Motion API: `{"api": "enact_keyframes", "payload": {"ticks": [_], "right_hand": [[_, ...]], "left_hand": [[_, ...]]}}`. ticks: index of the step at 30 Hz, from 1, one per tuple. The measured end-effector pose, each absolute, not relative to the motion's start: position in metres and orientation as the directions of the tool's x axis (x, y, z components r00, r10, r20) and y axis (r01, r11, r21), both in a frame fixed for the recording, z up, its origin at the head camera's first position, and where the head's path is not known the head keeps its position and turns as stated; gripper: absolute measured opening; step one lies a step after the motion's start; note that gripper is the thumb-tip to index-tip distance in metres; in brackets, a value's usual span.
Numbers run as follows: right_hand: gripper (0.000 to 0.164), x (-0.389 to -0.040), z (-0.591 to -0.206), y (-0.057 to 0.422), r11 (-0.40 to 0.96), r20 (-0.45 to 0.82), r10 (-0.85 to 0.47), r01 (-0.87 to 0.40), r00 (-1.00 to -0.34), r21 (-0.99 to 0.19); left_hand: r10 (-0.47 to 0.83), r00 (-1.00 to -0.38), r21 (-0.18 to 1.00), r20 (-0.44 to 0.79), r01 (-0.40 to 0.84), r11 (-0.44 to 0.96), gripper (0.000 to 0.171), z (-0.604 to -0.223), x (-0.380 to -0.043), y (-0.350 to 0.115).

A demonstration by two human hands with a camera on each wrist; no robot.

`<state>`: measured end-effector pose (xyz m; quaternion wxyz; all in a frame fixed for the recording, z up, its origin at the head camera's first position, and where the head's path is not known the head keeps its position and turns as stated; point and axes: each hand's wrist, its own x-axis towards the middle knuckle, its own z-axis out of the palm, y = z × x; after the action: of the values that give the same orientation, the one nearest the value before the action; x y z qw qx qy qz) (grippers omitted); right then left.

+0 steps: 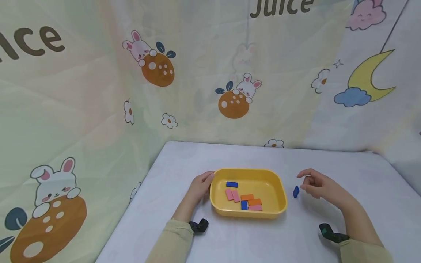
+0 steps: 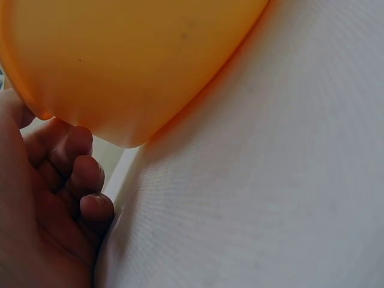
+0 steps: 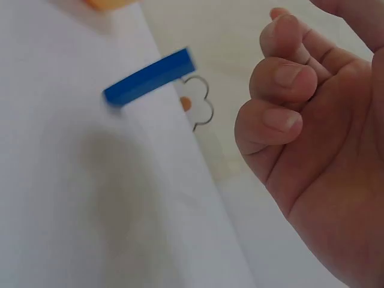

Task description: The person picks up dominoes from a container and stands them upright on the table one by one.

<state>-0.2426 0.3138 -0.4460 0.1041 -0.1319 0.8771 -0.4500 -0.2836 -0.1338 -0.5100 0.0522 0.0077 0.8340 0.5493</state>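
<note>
A yellow tray stands on the white table, with several small blue, pink and orange blocks lying flat in it. At its left end my left hand grips the rim, the thumb over the edge; in the left wrist view the curled fingers show below the tray wall. Just right of the tray, a blue block stands on end on the table. My right hand hovers beside that block with loosely bent fingers and holds nothing. The right wrist view shows the blue block apart from the fingertips.
Inside the tray, a blue block lies near the back, pink blocks at the left, and orange blocks near the front middle. The white table meets a printed cloth backdrop behind and at the left.
</note>
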Motion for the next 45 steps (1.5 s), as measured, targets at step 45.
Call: {"api": "enact_keyframes", "payload": {"ticks": [45], "right_hand": [[0.018,-0.299,-0.456,0.099,0.727,-0.407,-0.406,-0.019,-0.818,-0.686]], "left_hand": [[0.101,-0.993,0.92,-0.055,-0.011,0.392,0.047,-0.506,-0.281,-0.139]]}}
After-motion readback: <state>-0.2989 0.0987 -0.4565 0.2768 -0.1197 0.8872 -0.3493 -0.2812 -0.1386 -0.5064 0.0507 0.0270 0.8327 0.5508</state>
